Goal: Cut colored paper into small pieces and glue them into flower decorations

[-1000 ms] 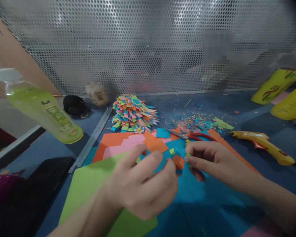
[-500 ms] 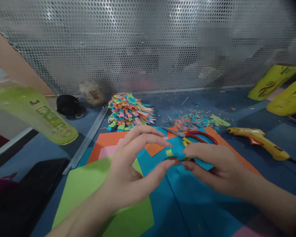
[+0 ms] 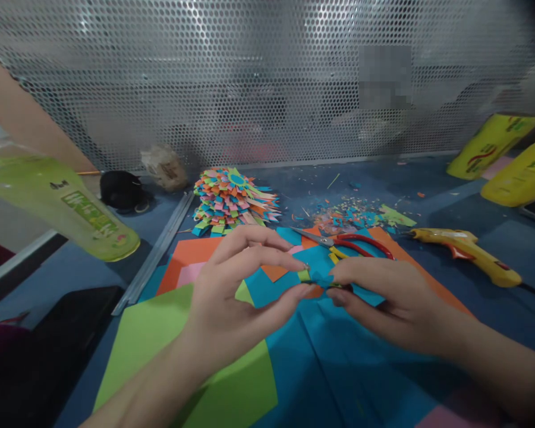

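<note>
A small piece of folded paper strips [image 3: 320, 280], blue with green and orange parts, is held up over the blue sheets [image 3: 307, 351]. My right hand [image 3: 387, 291] pinches its right side between thumb and forefinger. On the other side, my left hand [image 3: 236, 297] has its thumb and fingertips closed around the green and orange end. Just behind the fingers lie scissors [image 3: 361, 244] with red and yellow handles. A green sheet [image 3: 151, 333] and an orange sheet [image 3: 191, 249] lie under and beside my left arm.
A layered pile of colourful paper strips [image 3: 232, 205] stands at the back, beside paper scraps [image 3: 352, 214]. To the right are a yellow glue gun [image 3: 468, 246] and yellow containers [image 3: 490, 148]. A bottle of green liquid [image 3: 66, 202] and clear plastic strips [image 3: 160, 249] are at left.
My left thumb and fingertips have come closer together on the green and orange end of the paper piece. My right hand keeps its pinch, almost unmoved.
</note>
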Tool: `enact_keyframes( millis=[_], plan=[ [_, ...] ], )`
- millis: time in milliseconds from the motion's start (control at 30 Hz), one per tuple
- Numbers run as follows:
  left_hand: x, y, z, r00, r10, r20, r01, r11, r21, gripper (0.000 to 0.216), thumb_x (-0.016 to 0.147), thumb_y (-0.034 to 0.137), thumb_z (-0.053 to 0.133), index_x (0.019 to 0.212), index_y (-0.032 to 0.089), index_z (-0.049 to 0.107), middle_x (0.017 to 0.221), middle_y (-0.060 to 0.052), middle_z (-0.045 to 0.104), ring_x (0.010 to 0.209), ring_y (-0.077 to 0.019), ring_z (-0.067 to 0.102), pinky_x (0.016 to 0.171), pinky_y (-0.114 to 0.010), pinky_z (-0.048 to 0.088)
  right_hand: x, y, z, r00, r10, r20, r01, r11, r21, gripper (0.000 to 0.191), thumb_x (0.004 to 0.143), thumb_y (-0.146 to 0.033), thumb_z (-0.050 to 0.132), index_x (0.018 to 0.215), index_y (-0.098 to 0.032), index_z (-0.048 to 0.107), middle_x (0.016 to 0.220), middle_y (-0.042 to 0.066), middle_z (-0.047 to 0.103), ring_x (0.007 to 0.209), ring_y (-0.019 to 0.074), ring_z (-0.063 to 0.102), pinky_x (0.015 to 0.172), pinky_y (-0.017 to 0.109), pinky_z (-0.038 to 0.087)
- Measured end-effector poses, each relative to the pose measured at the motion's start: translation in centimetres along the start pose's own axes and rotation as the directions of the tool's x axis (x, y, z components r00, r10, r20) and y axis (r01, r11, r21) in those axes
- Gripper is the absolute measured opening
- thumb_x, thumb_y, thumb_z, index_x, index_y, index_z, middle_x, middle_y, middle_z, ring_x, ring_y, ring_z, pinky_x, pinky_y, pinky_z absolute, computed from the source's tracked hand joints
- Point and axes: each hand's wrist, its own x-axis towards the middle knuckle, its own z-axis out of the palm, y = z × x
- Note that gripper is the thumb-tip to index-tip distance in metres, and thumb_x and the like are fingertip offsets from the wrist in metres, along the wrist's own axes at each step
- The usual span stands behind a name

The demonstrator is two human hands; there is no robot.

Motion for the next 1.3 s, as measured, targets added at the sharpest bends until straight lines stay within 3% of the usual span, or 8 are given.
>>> enact_keyframes(
  millis=[867, 1200, 1300],
  plan=[
    [0.11, 0.31, 0.47, 0.999, -0.032, -0.028, 0.032, 0.999, 0.003, 0.009, 0.069, 0.015, 0.074, 0.075, 0.017, 0.067, 0.081, -0.003, 0.062, 0.077, -0.0115, 0.061, 0.068, -0.024, 0.050, -0.30, 0.09, 0.23, 0.995, -0.061, -0.078, 0.053, 0.994, -0.097, 0.016, 0.092, -0.018, 0.045, 0.081, -0.018, 0.057, 0.066, -0.002, 0.063, 0.059, 0.0107, 0.057, 0.056, 0.020, 0.043],
    [0.08, 0.21, 0.50, 0.997, -0.081, -0.018, 0.079, 0.995, -0.068, 0.010, 0.070, 0.014, 0.073, 0.075, 0.020, 0.067, 0.080, -0.002, 0.061, 0.079, -0.0133, 0.061, 0.068, -0.027, 0.049, -0.23, 0.18, 0.34, 0.991, -0.096, -0.092, 0.084, 0.989, -0.120, 0.015, 0.093, -0.018, 0.044, 0.084, -0.018, 0.056, 0.068, -0.001, 0.065, 0.062, 0.0111, 0.060, 0.058, 0.020, 0.045],
    [-0.18, 0.25, 0.33, 0.994, -0.105, 0.012, 0.106, 0.987, -0.119, 0.017, 0.069, 0.012, 0.073, 0.081, 0.022, 0.067, 0.087, -0.002, 0.060, 0.086, -0.0139, 0.058, 0.075, -0.027, 0.047, -0.24, 0.36, 0.26, 0.979, -0.160, -0.124, 0.132, 0.969, -0.211, 0.016, 0.094, -0.018, 0.042, 0.085, -0.017, 0.055, 0.069, 0.001, 0.066, 0.064, 0.0128, 0.060, 0.059, 0.023, 0.047]
  ],
)
